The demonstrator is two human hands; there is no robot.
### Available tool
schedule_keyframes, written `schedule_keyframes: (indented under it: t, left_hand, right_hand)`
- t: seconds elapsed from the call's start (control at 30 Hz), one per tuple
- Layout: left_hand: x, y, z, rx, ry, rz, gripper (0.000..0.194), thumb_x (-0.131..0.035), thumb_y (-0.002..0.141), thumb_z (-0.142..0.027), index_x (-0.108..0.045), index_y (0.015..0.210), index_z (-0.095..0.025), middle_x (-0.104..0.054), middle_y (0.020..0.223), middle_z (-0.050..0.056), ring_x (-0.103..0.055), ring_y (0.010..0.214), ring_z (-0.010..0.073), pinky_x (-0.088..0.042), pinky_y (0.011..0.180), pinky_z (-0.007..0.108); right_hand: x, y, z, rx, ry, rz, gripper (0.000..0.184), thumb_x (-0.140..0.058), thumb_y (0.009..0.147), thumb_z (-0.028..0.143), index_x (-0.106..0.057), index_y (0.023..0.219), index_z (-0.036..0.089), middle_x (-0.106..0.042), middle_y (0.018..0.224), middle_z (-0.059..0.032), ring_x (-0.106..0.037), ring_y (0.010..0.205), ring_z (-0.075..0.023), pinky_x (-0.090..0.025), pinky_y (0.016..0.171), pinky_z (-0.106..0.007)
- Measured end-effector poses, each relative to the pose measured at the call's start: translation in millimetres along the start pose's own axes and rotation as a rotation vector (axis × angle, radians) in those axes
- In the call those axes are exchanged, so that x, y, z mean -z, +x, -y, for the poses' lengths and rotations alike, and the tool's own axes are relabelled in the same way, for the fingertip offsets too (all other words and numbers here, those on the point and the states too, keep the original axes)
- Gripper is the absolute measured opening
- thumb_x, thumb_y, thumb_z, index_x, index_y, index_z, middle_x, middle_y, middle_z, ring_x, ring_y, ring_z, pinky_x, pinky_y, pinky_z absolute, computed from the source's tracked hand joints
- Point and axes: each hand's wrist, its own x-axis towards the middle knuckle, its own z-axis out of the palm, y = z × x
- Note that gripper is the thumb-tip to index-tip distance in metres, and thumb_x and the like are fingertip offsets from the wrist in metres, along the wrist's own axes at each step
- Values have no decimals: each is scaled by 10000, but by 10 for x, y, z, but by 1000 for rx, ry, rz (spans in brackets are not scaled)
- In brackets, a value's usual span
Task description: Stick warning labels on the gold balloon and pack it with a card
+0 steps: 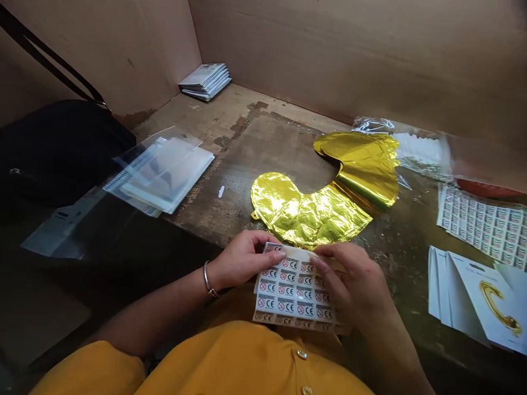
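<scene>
While left hand [241, 258] and right hand [357, 274] each had a pinching grip on one CE-printed label sheet [292, 291], upper edge, uneven pulling could have creased it.

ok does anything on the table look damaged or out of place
The wooden tabletop looks worn, its dark surface patchy toward the back. A small white scrap also lies alone, left of the gold foil balloon.

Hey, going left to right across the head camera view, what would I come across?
Black bag, pale stack with clear plastic, left hand, sticker sheet, right hand, white cards. The gold foil piece is left out, since it spans above the sheet and right hand.
</scene>
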Motion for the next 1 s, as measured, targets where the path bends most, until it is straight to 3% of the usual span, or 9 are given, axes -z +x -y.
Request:
schedule_keyframes:
  t: [0.13,0.33,0.47,0.67,0.87,1.0]
  left_hand:
    - [-46,-42,56,5,-125,-75,276,-756,705,-336,-609,787,-118,-623,699,-4,-560,595,82,-456,567,205]
    - [-114,-91,83,-25,-102,-94,230,-708,749,-316,-591,752,-118,-581,659,-21,-514,566,66,-421,544,189]
    - [-138,-93,90,-89,-2,-109,210,-683,766,-311,-600,744,-119,-563,665,-14,-502,588,78,-411,556,200]
    - [-117,-92,114,-162,137,-132,184,-653,778,-306,-632,767,-124,-576,715,10,-508,648,105,-417,590,220]
    - [-113,-87,100,-153,125,-130,181,-644,777,-296,-621,759,-117,-571,717,6,-505,649,102,-420,611,223]
    - [-124,-85,106,-113,74,-117,214,-657,773,-325,-615,762,-116,-571,720,6,-499,631,97,-411,586,215]
  right_hand:
    - [39,39,-128,-77,55,96,187,-555,872,361,-635,759,236,-672,713,-17,-619,666,-181,-465,596,-300]
    - [13,88,168,126,-80,-140,111,-573,867,253,-638,949,220,-679,901,-69,-607,873,-236,-473,795,-399]
    - [-119,158,359,121,13,-108,135,-566,872,239,-643,982,226,-665,887,-68,-591,851,-229,-485,783,-398]
    - [-229,178,382,62,90,-91,68,-581,873,211,-645,870,234,-676,821,-38,-593,783,-195,-479,727,-358]
    - [-270,148,358,213,-27,-221,115,-637,819,131,-627,860,237,-698,784,-10,-599,741,-178,-448,743,-349]
    - [-308,116,327,311,-125,-240,175,-633,813,112,-616,933,238,-713,820,-14,-608,773,-184,-426,757,-354]
